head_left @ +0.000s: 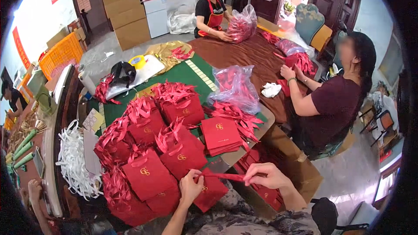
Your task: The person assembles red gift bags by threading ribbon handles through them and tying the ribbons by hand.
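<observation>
My left hand (191, 186) pinches the top edge of a small red gift bag (212, 196), where a red ribbon is attached. From there the red ribbon (225, 176) stretches rightward to my right hand (266, 176), whose thumb and fingers pinch its other end. The bag hangs slightly tilted just past the near table edge. Beside my left hand stand several red gift bags (147, 172) with ribbon handles, crowded together. Beyond my hands lie a stack of flat red bags (220, 134) and loose red ribbons (244, 122).
A cardboard box (300, 172) with more red bags stands below my right hand. A clear plastic bag of ribbons (237, 88) rests on the green tabletop (198, 63). White ribbon strands (76, 161) lie at left. Two people (337, 100) work around the table, another at far left.
</observation>
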`<state>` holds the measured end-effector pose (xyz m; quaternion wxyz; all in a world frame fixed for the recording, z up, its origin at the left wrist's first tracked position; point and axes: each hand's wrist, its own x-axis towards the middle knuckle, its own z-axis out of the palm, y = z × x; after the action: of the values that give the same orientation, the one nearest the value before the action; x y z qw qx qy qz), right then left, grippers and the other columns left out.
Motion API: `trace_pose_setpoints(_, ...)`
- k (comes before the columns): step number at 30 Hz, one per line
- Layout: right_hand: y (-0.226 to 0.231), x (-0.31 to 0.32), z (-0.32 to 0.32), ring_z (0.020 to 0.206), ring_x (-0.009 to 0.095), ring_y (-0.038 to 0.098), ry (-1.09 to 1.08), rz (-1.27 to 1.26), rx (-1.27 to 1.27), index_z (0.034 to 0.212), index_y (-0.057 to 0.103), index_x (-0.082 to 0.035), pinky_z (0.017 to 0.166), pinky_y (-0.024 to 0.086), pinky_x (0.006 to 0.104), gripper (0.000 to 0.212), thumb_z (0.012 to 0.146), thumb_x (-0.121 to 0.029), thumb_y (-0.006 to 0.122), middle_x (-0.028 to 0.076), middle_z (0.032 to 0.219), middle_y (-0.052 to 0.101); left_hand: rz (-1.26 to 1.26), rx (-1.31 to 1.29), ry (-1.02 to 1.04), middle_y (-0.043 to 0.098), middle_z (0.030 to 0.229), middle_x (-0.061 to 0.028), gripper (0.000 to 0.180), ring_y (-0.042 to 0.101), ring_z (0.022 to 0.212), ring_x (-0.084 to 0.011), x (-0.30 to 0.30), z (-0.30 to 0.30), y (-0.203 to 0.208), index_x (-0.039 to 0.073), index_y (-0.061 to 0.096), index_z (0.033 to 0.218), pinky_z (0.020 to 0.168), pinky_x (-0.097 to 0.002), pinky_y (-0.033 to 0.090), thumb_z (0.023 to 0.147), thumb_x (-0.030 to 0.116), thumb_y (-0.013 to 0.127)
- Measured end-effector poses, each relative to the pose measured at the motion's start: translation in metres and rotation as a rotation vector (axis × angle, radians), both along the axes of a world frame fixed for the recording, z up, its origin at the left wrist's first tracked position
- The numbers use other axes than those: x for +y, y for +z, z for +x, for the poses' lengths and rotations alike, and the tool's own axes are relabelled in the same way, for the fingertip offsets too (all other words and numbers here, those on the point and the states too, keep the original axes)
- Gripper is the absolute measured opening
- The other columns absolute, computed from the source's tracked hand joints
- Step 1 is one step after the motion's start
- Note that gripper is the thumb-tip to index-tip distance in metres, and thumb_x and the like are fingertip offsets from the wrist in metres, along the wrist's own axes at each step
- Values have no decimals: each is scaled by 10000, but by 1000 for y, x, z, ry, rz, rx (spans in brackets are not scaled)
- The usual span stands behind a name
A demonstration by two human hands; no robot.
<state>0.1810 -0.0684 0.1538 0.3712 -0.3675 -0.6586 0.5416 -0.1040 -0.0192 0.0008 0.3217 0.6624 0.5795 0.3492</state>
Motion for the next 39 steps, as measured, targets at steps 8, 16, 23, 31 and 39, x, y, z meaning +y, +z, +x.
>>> trace_pose_setpoints(8, -46, 30, -61, 891, 334, 661, 6, 306, -488, 1134, 623, -62, 744, 538, 407, 198, 952, -136, 599, 133, 1007, 638, 68, -9, -140, 723, 826, -122, 175, 707, 766, -310, -9, 10, 18, 84, 679, 964, 665, -412, 526, 814, 141, 747)
trace_pose_setpoints(16, -118, 46, -94, 855, 361, 653, -96, 477, -662, 1023, 573, -92, 665, 540, 466, 139, 901, -142, 620, 128, 928, 606, 256, 109, -120, 686, 804, -57, 191, 660, 776, -274, -19, 7, 19, 88, 624, 931, 693, -415, 455, 781, 100, 742)
trace_pose_setpoints(23, -126, 50, -82, 857, 359, 653, -43, 436, -726, 1022, 575, -104, 673, 536, 473, 145, 917, -191, 625, 115, 929, 615, 315, 149, -138, 673, 831, -35, 231, 609, 825, -254, -24, 2, 21, 109, 638, 963, 749, -409, 431, 771, 138, 765)
trace_pose_setpoints(31, -114, 54, -71, 848, 359, 653, -164, 403, -715, 975, 607, -70, 687, 524, 457, 140, 904, -180, 656, 130, 901, 642, 451, 356, -94, 602, 920, -94, 193, 547, 932, -310, -28, -1, 34, 91, 651, 897, 768, -432, 420, 769, 166, 775)
trace_pose_setpoints(39, -125, 60, -74, 802, 375, 637, -243, 382, -708, 965, 617, -82, 674, 511, 456, 117, 887, -153, 666, 133, 861, 623, 317, 394, -62, 546, 870, -115, 145, 533, 865, -331, -32, -1, 22, 82, 618, 869, 735, -446, 449, 788, 115, 734)
